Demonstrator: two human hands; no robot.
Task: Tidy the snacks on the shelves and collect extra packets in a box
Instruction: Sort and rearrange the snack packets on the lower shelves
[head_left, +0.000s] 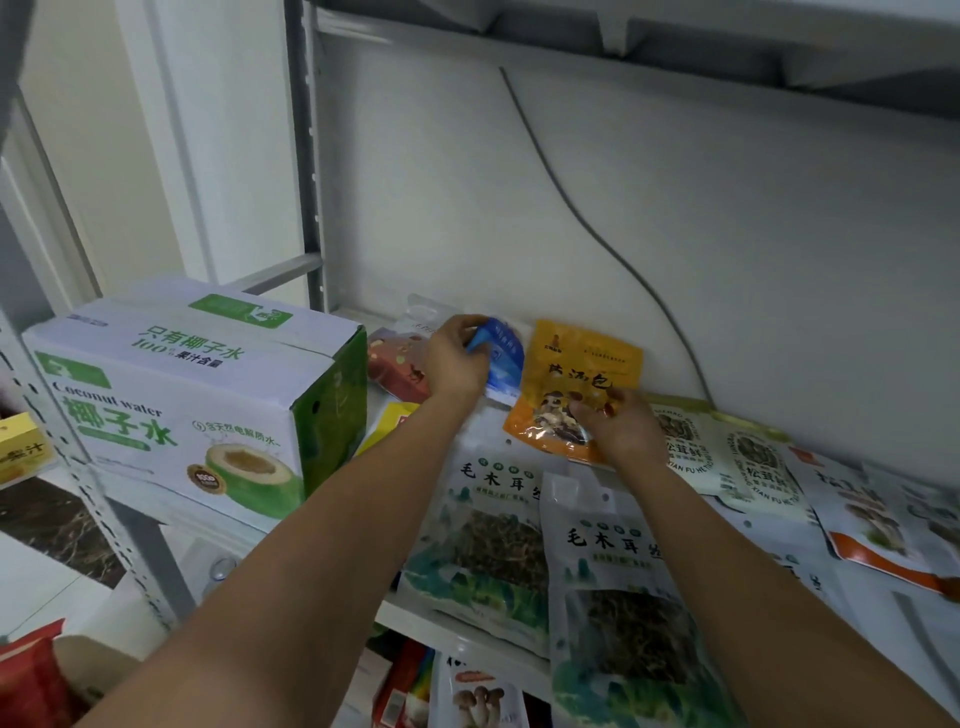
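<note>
**White shelving, both hands on packets at the back**

White wall closes off the rear of a grey metal rack (311, 182), and a thin grey cable (571, 208) trails down it to the shelf (441, 621). At the far left, beyond the rack's post, sits a yellow box (21, 447). Next comes a large coconut water carton (182, 405) (closed, so its contents are hidden), filling the shelf's left end. Just right of it a red-brown packet (395, 369) leans at the back, with a yellow packet (392, 421) partly hidden under the left forearm.

The left hand (454, 358) has its fingers curled over the upper edge of a blue packet (504, 358), which stands against the wall. Beside it, touching, is an orange packet (576, 384); the right hand (623, 431) pinches its lower part between thumb and fingers.

In front, two green-and-white fungus packets (488, 530) lie flat and overlapping, both forearms crossing above them. Further right, cream mushroom packets (763, 467) and an orange-edged packet (872, 525) lie in a loose overlapping row. On the shelf below, a mushroom-printed packet (478, 696) shows.
</note>
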